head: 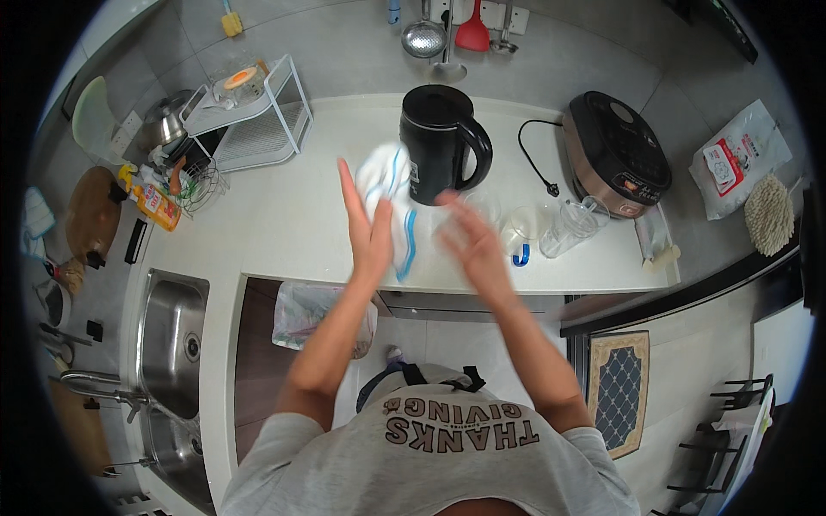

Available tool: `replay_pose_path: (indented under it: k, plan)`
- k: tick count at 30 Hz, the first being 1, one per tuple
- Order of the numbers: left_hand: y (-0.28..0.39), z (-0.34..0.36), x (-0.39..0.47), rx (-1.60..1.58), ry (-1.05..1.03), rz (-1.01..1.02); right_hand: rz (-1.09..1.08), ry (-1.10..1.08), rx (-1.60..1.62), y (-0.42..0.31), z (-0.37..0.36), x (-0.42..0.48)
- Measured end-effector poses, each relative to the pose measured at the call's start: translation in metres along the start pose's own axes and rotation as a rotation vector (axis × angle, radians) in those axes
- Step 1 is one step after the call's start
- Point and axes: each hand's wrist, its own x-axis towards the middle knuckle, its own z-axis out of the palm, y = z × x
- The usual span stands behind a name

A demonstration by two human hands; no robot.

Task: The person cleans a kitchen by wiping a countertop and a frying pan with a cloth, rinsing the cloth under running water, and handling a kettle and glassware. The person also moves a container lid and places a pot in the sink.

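Note:
A white cloth with blue stripes (389,169) is in my left hand (372,242), pinned by the thumb, and its blue-edged end hangs down to the right. My right hand (474,248) is blurred, with its fingers apart over the counter. Just beyond it stands a black electric kettle (431,151), lid on and handle to the right. Clear glass cups stand to the right of that hand, one with a blue handle (521,255). A clear glass pitcher (568,232) is beside them; blur partly hides the glass nearest my fingers.
A rice cooker (616,151) with its loose power cord (532,155) sits at the right. At the left are a white two-tier rack (293,119), an orange spray bottle (155,205) and a steel sink (171,342). A lined bin (303,316) stands below the counter edge.

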Motion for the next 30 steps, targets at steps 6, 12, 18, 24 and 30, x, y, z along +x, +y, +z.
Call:
replay_pose_path:
  k: [6,12,18,24,30]
  plan:
    - [-0.029,0.073,0.125,0.582,-0.248,0.555,-0.143,0.412,-0.812,0.072,-0.063,0.11]
    - [-0.134,0.105,0.16,0.204,-0.2,0.166,-0.117,0.417,-0.672,0.09,-0.06,0.143]
    - [-0.222,0.089,0.12,-0.29,0.106,-0.51,0.011,0.344,-0.519,0.079,-0.049,0.137]
    - [-0.288,0.063,0.023,-0.041,0.063,-0.504,0.052,0.378,-0.428,0.075,-0.028,0.14]
    - [-0.159,0.059,0.053,-0.135,0.071,-0.092,0.042,0.416,-0.458,0.067,0.019,0.14]
